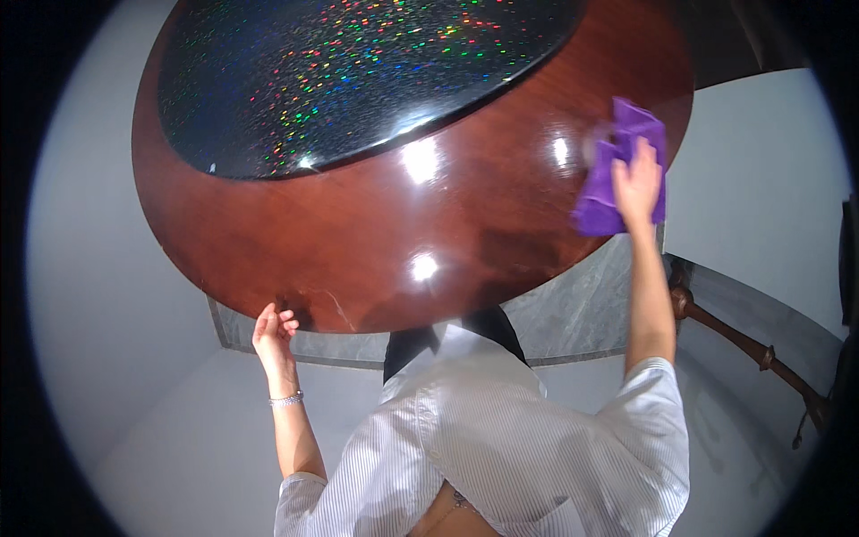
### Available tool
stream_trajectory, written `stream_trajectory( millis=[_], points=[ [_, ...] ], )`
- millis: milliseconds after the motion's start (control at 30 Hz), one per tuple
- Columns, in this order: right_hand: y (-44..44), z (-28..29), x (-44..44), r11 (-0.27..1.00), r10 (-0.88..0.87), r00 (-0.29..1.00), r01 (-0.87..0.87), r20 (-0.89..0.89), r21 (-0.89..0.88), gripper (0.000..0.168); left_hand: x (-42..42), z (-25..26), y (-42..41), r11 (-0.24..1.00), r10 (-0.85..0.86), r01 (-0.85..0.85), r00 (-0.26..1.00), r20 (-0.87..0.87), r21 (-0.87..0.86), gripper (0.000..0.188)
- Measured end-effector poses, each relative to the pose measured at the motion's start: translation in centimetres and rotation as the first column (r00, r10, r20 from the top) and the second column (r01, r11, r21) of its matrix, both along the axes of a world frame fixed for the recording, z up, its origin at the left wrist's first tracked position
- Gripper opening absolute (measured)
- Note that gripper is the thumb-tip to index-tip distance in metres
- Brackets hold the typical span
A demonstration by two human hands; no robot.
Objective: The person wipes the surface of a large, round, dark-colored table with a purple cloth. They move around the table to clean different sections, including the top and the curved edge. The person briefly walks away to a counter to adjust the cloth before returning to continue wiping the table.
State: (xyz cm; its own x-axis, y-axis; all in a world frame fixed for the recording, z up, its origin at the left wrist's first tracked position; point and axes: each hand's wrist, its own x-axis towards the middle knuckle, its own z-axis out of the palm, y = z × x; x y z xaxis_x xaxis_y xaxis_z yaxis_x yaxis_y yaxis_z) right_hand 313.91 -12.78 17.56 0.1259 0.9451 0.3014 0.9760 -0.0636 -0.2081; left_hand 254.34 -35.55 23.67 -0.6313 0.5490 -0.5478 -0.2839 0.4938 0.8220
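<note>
A round, glossy reddish-brown wooden table [322, 235] stands before me, with a dark, glittering disc [376, 74] on its top. My right hand [637, 181] lies flat on a purple cloth [597, 208] at the table's right side; part of the cloth is slightly blurred and reaches the rim. At the near left edge of the table is my left hand [274, 329], palm turned up and fingers loosely bent, with nothing in it. A bracelet circles the left wrist.
Beneath the table lies a grey marble-patterned floor area [577, 302] with a dark border. At the right stands a turned brown wooden pole [731, 332], perhaps a stand. My body is close to the table's near edge.
</note>
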Motion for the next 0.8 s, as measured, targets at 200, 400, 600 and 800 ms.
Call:
stream_trajectory(
  millis=[200,400,600,800],
  points=[
    [-9.9,-1.9,-11.9,0.986,0.142,0.984,-0.132,0.105,-0.097,0.062,-6.6,-3.4,-6.9,0.995,0.093,-0.089,0.993,0.077,-0.053,0.023],
    [-19.2,1.6,-43.9,0.822,0.470,0.808,-0.547,-0.355,-0.156,0.055,-12.6,-5.1,-9.4,0.993,0.094,-0.085,0.987,0.131,-0.076,0.024],
    [-18.5,-0.8,-59.9,0.610,0.690,0.659,-0.752,-0.301,-0.248,0.069,-20.8,-6.6,-4.2,1.000,0.023,-0.023,0.999,0.050,-0.014,0.023],
    [-12.4,0.2,-44.3,0.940,0.310,0.946,-0.290,0.097,-0.177,0.055,-31.7,-6.8,0.8,0.983,-0.123,0.125,0.992,0.018,-0.133,0.029]
  ],
)
